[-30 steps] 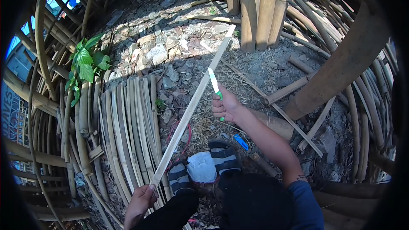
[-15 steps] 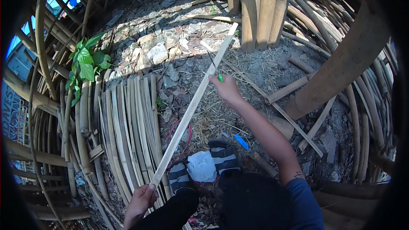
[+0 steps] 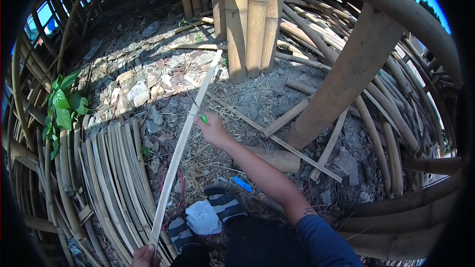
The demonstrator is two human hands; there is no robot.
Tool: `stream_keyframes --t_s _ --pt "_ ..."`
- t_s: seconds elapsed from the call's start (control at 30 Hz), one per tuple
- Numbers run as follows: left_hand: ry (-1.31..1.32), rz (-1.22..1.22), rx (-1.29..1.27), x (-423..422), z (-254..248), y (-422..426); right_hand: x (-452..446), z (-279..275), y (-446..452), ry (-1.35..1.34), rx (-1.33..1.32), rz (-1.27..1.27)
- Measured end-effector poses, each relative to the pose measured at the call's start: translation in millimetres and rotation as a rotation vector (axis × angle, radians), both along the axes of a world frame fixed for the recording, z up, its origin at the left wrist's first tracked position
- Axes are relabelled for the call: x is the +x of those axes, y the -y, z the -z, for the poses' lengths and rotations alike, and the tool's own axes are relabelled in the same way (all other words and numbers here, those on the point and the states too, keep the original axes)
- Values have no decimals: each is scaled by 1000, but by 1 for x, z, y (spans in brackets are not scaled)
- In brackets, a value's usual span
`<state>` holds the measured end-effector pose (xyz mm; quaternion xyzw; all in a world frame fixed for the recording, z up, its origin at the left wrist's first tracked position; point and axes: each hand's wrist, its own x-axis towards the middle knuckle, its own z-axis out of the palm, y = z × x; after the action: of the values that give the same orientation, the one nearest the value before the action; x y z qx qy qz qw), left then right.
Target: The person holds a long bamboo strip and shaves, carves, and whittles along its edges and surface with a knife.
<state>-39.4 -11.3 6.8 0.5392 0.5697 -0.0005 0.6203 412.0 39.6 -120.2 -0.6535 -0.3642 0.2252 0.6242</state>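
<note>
My left hand (image 3: pixel 146 256) is closed on the near end of a long pale bamboo strip (image 3: pixel 173 165), low in the view. The strip slants up and away to the right over the ground. My right hand (image 3: pixel 212 129) is closed around the green handle of a knife (image 3: pixel 204 118), beside the strip's upper half. The thin dark blade points up and left, against or very close to the strip. A blue plastic piece (image 3: pixel 242 183) lies on the ground near my feet. A white wad (image 3: pixel 203 217) sits between my striped shoes.
Many split bamboo strips (image 3: pixel 116 178) lie side by side at the left. Thick upright bamboo poles (image 3: pixel 247 29) stand ahead, and a large slanted pole (image 3: pixel 346 74) is at the right. Stones, straw and cut pieces cover the ground. A leafy plant (image 3: pixel 62 106) grows at the left.
The view has turned to the right, so things appear further left. Since a second ago, my right hand has come up to the strip, and the knife blade has turned edge-on.
</note>
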Motion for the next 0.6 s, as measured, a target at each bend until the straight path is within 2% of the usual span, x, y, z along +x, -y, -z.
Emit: stream_keyframes --t_s 0.07,0.1,0.17,0.27,0.3,0.37,0.4,0.43,0.5,0.6 --pt "-23 23 26 -1 -1 0 0 -16 7 624 -54 16" --pt "-34 4 34 -3 3 -2 0 -16 8 614 -40 0" --pt "-59 76 85 -7 8 -3 3 -14 5 889 -138 -113" --pt "-55 43 31 -10 13 -5 18 -1 -1 1047 -148 -251" --pt "-32 32 -7 -12 15 -4 23 0 0 1049 -132 -264" --pt "-44 18 -23 -8 10 -5 29 -9 6 659 -83 -214" --pt "-38 25 -18 -7 11 -6 28 -22 8 489 -185 -221" --pt "-33 32 -15 -5 12 -5 28 -19 7 493 -183 -229" --pt "-40 34 -13 -3 11 -4 26 -9 6 818 -2 -171" --pt "-76 51 -16 -6 8 -5 19 -7 10 935 -65 -250"
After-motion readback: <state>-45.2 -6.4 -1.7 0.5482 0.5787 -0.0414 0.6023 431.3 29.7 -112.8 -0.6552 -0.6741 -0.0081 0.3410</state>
